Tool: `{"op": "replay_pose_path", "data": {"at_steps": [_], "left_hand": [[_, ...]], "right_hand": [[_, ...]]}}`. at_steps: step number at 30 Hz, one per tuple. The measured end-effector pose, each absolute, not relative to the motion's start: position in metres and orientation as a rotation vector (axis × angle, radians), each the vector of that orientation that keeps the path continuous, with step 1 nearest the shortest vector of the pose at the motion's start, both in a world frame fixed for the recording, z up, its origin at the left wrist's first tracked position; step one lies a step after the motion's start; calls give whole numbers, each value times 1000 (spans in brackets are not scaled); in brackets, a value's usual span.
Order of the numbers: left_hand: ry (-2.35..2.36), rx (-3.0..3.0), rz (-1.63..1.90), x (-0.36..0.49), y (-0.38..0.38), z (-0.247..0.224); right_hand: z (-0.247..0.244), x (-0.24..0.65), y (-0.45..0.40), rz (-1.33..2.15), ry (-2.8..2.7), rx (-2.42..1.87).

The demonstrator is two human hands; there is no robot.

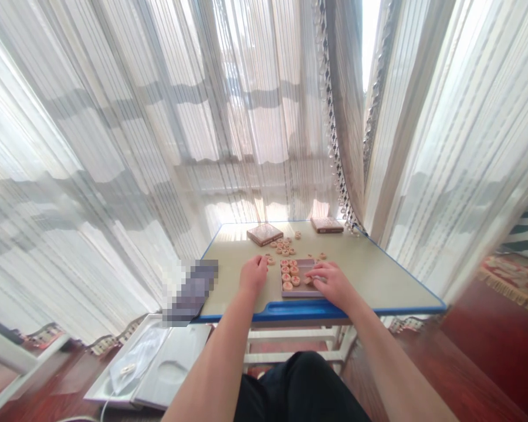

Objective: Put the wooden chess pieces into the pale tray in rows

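An open shallow box [282,291] lies at the table's near edge. Along its left side, round wooden Chinese chess pieces [295,281] with red characters stand in two columns. My right hand [332,282] reaches over the box's right half, thumb and fingers closed on a tilted Chinese chess piece [308,281]. Left of the box, my left hand [254,272] rests with curled fingers beside a couple of loose pieces [270,261]; what it holds, if anything, is hidden. Beyond the box lies a loose cluster of pieces [286,248].
Two flat patterned boxes [264,234] [328,225] lie at the table's far side. A few stray pieces [322,256] sit behind the open box. A dark, pixelated object [196,290] overlaps the table's left edge. An opened white case [171,363] stands below left; curtains hang behind.
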State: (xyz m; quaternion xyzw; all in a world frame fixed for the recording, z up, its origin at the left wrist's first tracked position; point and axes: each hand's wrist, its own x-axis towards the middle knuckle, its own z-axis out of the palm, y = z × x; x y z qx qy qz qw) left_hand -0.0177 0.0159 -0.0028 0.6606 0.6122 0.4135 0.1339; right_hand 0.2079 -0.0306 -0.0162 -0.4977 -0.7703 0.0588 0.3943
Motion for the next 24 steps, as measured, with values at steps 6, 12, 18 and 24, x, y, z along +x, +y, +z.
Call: {"op": "replay_pose_path", "data": {"at_steps": [6,12,18,24], "left_hand": [[1776,1916,1182,-17,15,-2],[1765,1915,1182,-17,15,-1],[1743,1917,1190,-16,14,-2],[1754,1910,1188,-17,14,-2]], "right_hand": [[-12,209,-32,225,-1905,-1352],[-13,206,-29,203,-1852,-1502],[-14,205,-30,156,-1883,-1494],[-14,208,-29,174,-1906,-1455]]}}
